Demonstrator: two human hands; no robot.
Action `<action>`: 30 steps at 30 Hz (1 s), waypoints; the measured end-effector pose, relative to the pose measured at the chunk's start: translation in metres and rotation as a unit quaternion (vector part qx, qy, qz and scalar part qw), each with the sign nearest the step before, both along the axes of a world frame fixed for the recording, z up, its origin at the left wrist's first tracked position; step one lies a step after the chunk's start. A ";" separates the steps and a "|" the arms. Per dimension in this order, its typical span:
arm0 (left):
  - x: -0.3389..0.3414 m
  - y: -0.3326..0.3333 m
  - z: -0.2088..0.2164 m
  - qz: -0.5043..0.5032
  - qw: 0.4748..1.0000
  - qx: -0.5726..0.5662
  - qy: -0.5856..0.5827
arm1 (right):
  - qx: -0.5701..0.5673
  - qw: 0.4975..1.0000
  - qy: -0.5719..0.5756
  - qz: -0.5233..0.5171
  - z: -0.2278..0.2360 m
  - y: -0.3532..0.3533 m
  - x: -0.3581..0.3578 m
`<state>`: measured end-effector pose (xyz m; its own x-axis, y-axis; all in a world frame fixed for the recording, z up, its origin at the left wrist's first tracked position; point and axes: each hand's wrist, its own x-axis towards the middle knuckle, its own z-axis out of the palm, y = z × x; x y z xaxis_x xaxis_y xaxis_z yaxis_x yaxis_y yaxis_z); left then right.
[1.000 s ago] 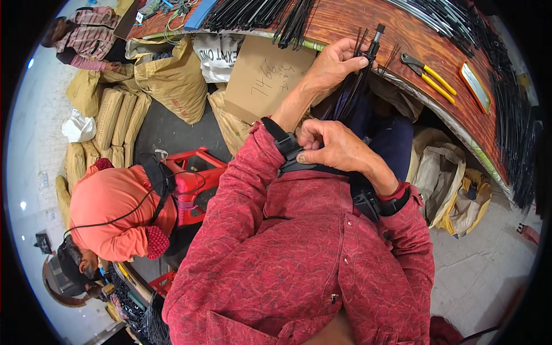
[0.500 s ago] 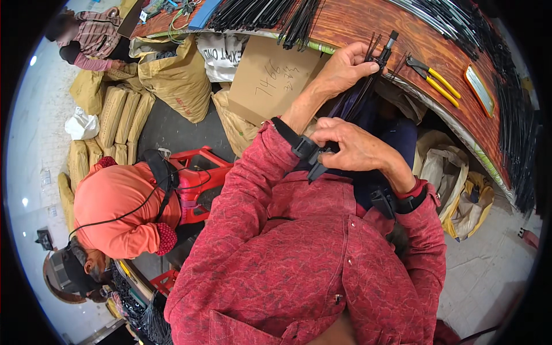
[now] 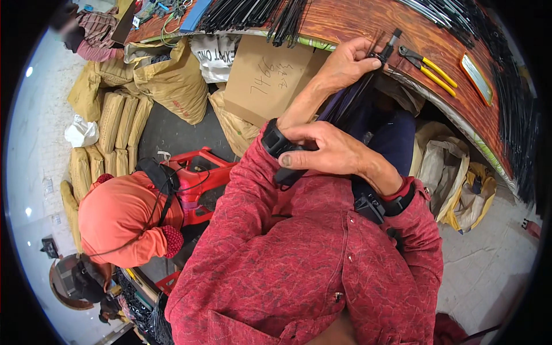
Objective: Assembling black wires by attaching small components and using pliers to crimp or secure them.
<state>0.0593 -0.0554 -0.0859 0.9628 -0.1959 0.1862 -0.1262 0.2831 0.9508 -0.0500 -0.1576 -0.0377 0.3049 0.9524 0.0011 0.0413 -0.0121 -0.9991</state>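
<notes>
My left hand (image 3: 352, 62) is closed around one end of a bundle of thin black cable ties (image 3: 352, 102), close to the table edge. The rest of the bundle hangs down over my lap. A short black rod-like piece with a grey section (image 3: 393, 41) sticks up past my fingers. My right hand (image 3: 332, 150) lies across my left wrist, its thumb and forefinger around the black wrist device (image 3: 275, 138) strapped there. Part of that device is hidden under the hand. Another black device (image 3: 370, 208) is strapped to my right wrist.
Yellow-handled cutters (image 3: 428, 70) and an orange-edged flat piece (image 3: 476, 79) lie on the wooden table (image 3: 345, 20), with piles of black ties (image 3: 247, 12). Below stand a cardboard box (image 3: 259, 80) and sacks (image 3: 172, 80). A person in orange (image 3: 123, 215) sits by a red stool (image 3: 201, 155) at left.
My right hand has shifted left and spread over the left wrist device, which has turned and sits slightly lower. My left hand keeps its hold on the cable ties.
</notes>
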 end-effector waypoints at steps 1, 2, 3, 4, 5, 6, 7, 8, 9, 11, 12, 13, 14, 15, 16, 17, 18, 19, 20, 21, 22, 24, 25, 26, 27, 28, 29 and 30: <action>0.001 0.001 -0.003 0.008 1.000 0.005 0.017 | -0.012 1.000 0.002 0.007 0.000 -0.002 -0.002; 0.000 0.001 -0.002 0.016 1.000 -0.003 0.018 | 0.002 0.999 0.015 0.034 0.004 -0.005 -0.006; -0.002 0.000 0.001 0.024 0.999 -0.011 0.019 | -0.006 0.999 0.021 0.041 0.000 -0.008 -0.010; -0.004 0.000 0.002 0.033 0.999 -0.019 0.019 | -0.013 0.998 0.026 0.048 -0.006 -0.012 -0.013; -0.003 0.003 0.003 0.030 0.999 -0.006 0.020 | -0.014 0.996 0.074 0.047 -0.014 -0.015 -0.016; 0.000 0.005 0.001 0.025 0.999 0.006 0.022 | -0.015 0.991 0.122 0.044 -0.026 -0.019 -0.019; 0.001 0.007 -0.001 0.020 0.999 0.018 0.023 | -0.016 0.985 0.170 0.041 -0.033 -0.021 -0.022; 0.000 0.007 -0.001 0.023 0.999 0.016 0.026 | -0.015 0.966 0.256 0.031 -0.035 -0.022 -0.025; 0.000 0.007 -0.001 0.026 0.999 0.014 0.028 | -0.014 0.940 0.341 0.020 -0.036 -0.024 -0.029; 0.000 0.009 -0.002 0.030 0.999 0.006 0.027 | -0.021 0.897 0.442 0.004 -0.043 -0.025 -0.030; 0.000 0.009 -0.004 0.031 0.999 -0.003 0.024 | -0.042 0.907 0.419 -0.004 -0.048 -0.023 -0.029; 0.001 0.009 -0.006 0.031 0.999 -0.011 0.021 | -0.063 0.916 0.396 -0.011 -0.053 -0.022 -0.027; 0.001 0.010 -0.007 0.033 0.999 -0.018 0.019 | -0.083 0.924 0.373 -0.017 -0.052 -0.019 -0.025; 0.000 0.011 -0.009 0.036 0.999 -0.015 0.016 | -0.113 0.929 0.353 -0.020 -0.050 -0.017 -0.022; 0.000 0.011 -0.011 0.038 0.999 -0.011 0.013 | -0.142 0.932 0.333 -0.024 -0.045 -0.015 -0.019; 0.000 0.011 -0.010 0.040 0.999 -0.008 0.009 | -0.172 0.934 0.312 -0.028 -0.041 -0.014 -0.016; 0.001 0.011 -0.009 0.038 0.999 -0.014 0.010 | -0.154 0.937 0.312 -0.033 -0.050 -0.012 -0.015; 0.001 0.011 -0.009 0.036 0.999 -0.019 0.010 | -0.137 0.939 0.312 -0.039 -0.067 -0.008 -0.016; 0.001 0.011 -0.010 0.035 0.999 -0.026 0.013 | -0.120 0.941 0.314 -0.043 -0.073 -0.005 -0.016; 0.002 0.011 -0.010 0.034 0.999 -0.025 0.012 | -0.110 0.945 0.306 -0.027 -0.078 -0.004 -0.012; 0.003 0.011 -0.011 0.032 0.999 -0.024 0.012 | -0.100 0.949 0.298 -0.010 -0.082 -0.003 -0.006; 0.004 0.010 -0.011 0.029 0.999 -0.025 0.011 | -0.085 0.955 0.283 -0.013 -0.078 -0.003 -0.004; 0.003 0.010 -0.011 0.027 0.999 -0.025 0.012 | -0.079 0.957 0.277 -0.033 -0.075 -0.003 -0.003; 0.003 0.011 -0.011 0.028 0.999 -0.024 0.012 | -0.073 0.959 0.271 -0.050 -0.069 -0.003 -0.002; 0.004 0.011 -0.011 0.028 0.999 -0.019 0.011 | -0.074 0.959 0.270 -0.048 -0.067 -0.003 0.000; 0.004 0.011 -0.011 0.028 0.999 -0.014 0.010 | -0.067 0.960 0.268 -0.050 -0.065 -0.003 0.000; 0.004 0.009 -0.011 0.024 1.000 -0.010 0.010 | -0.060 0.961 0.266 -0.056 -0.062 -0.005 -0.001; 0.004 0.009 -0.012 0.026 0.999 -0.016 0.012 | -0.052 0.961 0.264 -0.063 -0.060 -0.007 -0.002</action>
<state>0.0634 -0.0460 -0.0974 0.9760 -0.1388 0.1680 -0.1189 0.3073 0.9442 -0.0523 -0.1644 -0.0973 0.3493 0.8944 -0.2792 -0.4791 -0.0856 -0.8736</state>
